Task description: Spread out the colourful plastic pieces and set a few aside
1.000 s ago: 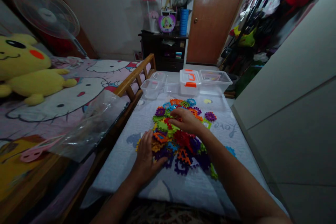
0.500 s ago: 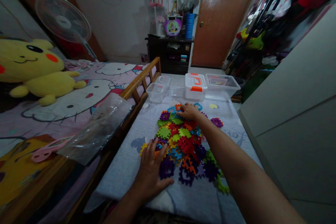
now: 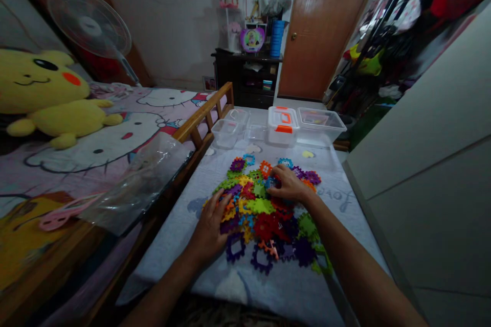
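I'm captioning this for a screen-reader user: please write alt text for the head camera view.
The person's left hand and right hand rest on a heap of colourful interlocking plastic pieces on a pale cloth. Clear plastic boxes stand beyond it.

Matt plastic puzzle tiles (image 3: 264, 227) lie on a soft cloth sheet (image 3: 291, 286); the wooden door (image 3: 322, 30) looks glossy.

At ten o'clock, a yellow plush Pikachu (image 3: 46, 92) sits on a pink Hello Kitty bedspread (image 3: 76, 163), with a white standing fan (image 3: 89, 21) beyond it. At twelve o'clock, transparent plastic boxes (image 3: 225, 134) and an orange-latched white plastic box (image 3: 282, 125) stand before a dark wooden cabinet (image 3: 245, 79) and a brown wooden door (image 3: 324, 30).
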A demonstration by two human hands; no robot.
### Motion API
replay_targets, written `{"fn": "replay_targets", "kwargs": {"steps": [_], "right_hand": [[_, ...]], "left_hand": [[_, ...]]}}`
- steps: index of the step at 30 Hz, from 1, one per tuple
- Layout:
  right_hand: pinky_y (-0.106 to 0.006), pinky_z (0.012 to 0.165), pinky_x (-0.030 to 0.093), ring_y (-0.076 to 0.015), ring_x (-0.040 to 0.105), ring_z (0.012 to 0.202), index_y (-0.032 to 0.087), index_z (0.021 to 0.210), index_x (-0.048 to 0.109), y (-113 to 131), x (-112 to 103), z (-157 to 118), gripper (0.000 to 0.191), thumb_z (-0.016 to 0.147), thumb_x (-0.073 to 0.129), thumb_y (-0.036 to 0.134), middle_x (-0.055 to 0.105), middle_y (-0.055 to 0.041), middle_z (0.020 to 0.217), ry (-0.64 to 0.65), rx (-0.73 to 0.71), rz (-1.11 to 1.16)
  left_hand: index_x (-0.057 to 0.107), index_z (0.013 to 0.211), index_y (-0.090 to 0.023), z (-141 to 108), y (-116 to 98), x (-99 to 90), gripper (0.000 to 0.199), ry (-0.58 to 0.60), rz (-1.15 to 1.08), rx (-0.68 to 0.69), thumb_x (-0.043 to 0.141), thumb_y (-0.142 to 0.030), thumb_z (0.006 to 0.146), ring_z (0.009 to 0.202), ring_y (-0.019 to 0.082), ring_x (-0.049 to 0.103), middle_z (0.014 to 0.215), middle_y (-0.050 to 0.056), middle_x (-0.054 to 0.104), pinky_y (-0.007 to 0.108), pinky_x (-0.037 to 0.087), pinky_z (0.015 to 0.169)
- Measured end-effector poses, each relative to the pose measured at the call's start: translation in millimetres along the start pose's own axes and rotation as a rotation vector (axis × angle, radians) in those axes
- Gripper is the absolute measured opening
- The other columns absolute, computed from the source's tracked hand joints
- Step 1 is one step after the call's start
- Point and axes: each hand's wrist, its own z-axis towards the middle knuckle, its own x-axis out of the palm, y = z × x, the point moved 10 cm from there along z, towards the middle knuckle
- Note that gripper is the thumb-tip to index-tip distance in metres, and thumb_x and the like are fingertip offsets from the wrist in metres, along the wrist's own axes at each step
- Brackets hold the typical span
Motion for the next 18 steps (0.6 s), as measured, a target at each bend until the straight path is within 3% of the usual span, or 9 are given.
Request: {"fn": "replay_targets", "kwargs": {"steps": [6,9,14,16,18], "right_hand": [[-0.037,0.089,0.045,-0.0234,0.056,0.099,0.018,0.107,0.06,28.8,2.3,-29.6,0.037,0.076,0.071,0.035,0.061,-0.0097,0.109,-0.006,-0.098,0.107],[-0.036,0.088,0.046,-0.0225,0.06,0.098,0.018,0.108,0.062,35.0,-2.7,-30.3,0.031,0.082,0.066,0.034,0.066,-0.0088,0.108,0.021,-0.125,0.209],[-0.032,0.088,0.047,-0.0209,0.065,0.097,0.016,0.103,0.067,17.2,-18.6,20.5,0.023,0.089,0.057,0.031,0.071,-0.0088,0.105,-0.07,0.029,0.149],[-0.032,0.095,0.045,-0.0229,0.064,0.108,0.016,0.112,0.067,14.2,-11.3,48.8,0.03,0.089,0.059,0.032,0.07,-0.0115,0.116,-0.041,0.092,0.038],[-0.037,0.101,0.043,-0.028,0.059,0.12,0.017,0.126,0.063,17.2,7.0,71.7,0.047,0.089,0.061,0.045,0.065,-0.0144,0.13,0.069,0.123,-0.058]], "left_hand": [[0.046,0.144,-0.022,28.3,-2.2,-8.9,0.059,-0.047,-0.029,-0.017,0.061,-0.042,0.09,0.142,0.032,0.041,0.152,0.015,0.041,0.053,0.037,0.116],[0.05,0.139,-0.02,36.5,-4.5,-13.9,0.053,-0.064,-0.005,-0.013,0.059,-0.042,0.092,0.139,0.031,0.044,0.148,0.014,0.047,0.052,0.038,0.115],[0.056,0.133,-0.023,22.0,-5.0,-27.5,0.052,-0.145,0.141,-0.071,0.063,-0.048,0.088,0.135,0.035,0.044,0.146,0.014,0.048,0.057,0.036,0.113],[0.054,0.137,-0.023,7.6,-7.5,-28.3,0.063,-0.147,0.178,-0.073,0.067,-0.054,0.083,0.139,0.039,0.037,0.151,0.016,0.041,0.06,0.033,0.114],[0.047,0.144,-0.023,-7.4,-10.6,-23.5,0.082,-0.108,0.191,-0.059,0.073,-0.06,0.075,0.145,0.043,0.026,0.158,0.018,0.029,0.064,0.029,0.114]]}}
